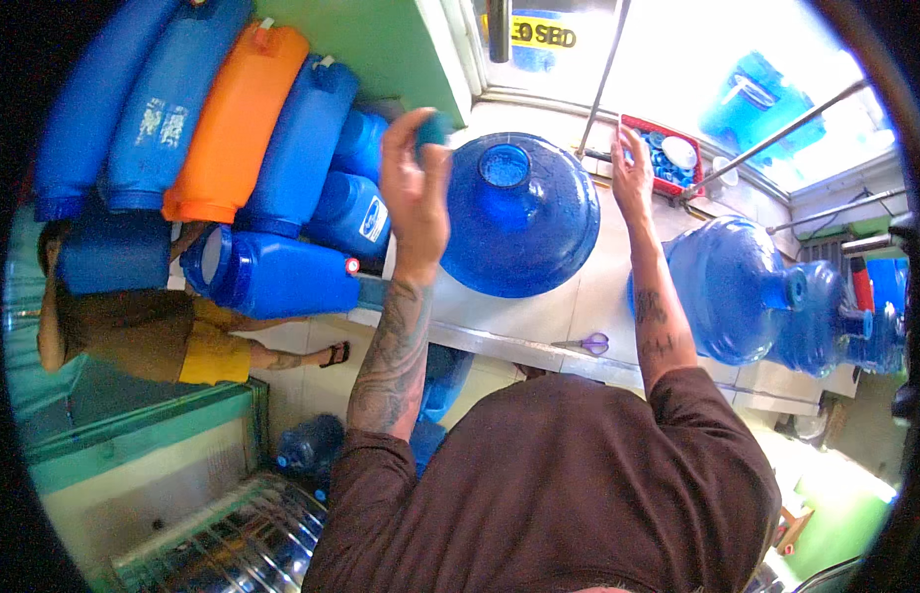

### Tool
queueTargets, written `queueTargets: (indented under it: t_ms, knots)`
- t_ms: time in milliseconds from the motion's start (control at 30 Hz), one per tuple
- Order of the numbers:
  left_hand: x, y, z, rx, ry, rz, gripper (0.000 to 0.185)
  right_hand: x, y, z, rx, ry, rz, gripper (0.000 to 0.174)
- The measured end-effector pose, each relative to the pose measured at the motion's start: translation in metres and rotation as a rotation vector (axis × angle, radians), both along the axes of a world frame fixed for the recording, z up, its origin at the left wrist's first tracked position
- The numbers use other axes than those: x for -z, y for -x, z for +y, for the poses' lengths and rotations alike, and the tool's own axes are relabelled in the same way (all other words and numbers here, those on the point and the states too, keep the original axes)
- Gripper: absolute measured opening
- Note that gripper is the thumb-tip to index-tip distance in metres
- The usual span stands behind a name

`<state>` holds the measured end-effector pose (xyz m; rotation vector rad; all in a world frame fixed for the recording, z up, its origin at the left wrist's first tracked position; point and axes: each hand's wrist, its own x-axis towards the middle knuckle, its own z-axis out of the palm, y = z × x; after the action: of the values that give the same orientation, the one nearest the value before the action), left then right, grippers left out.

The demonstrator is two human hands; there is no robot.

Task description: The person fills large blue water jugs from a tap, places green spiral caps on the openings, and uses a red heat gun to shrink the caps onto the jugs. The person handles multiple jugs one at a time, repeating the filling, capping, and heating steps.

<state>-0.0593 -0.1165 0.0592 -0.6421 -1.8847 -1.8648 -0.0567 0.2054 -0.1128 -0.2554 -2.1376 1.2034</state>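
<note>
Raised at the left of a large round blue water bottle (534, 222), my left hand (415, 193) grips a dark teal object (434, 130), blurred, perhaps a sponge or cap. The bottle stands upright on the tiled counter, its neck uncapped and wet drops on its shoulder. My right hand (633, 178) is raised beside a red plastic basket (699, 167) that holds blue caps and a white round piece. A thin pale item seems to be between its fingers, too unclear to name. Purple-handled scissors (595, 343) lie near the counter's front edge.
Several blue water bottles (727, 296) lie or stand along the right of the counter. Blue jerrycans and an orange jerrycan (241, 118) are stacked at the left. Metal bars (786, 133) cross near the window. Another person in yellow shorts (215, 356) stands at the left, behind a blue container.
</note>
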Motion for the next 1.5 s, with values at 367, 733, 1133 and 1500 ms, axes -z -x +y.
queueTargets:
  t_ms: [367, 733, 1133, 1500]
  knots:
    - [0.012, -0.013, 0.032, 0.279, 0.072, -0.196, 0.039, -0.152, -0.079, -0.144, -0.387, -0.347, 0.371, 0.066]
    - [0.009, -0.033, 0.04, 0.336, -0.097, -0.28, 0.04, -0.129, -0.071, -0.141, -0.383, -0.415, 0.375, 0.051]
    - [0.024, 0.001, 0.04, 0.124, -0.003, -0.369, 0.038, -0.167, -0.092, -0.125, -0.561, -0.483, 0.216, 0.054]
    - [0.015, -0.02, 0.042, 0.134, 0.052, -0.161, 0.032, -0.143, -0.083, -0.15, -0.42, -0.261, 0.374, 0.044]
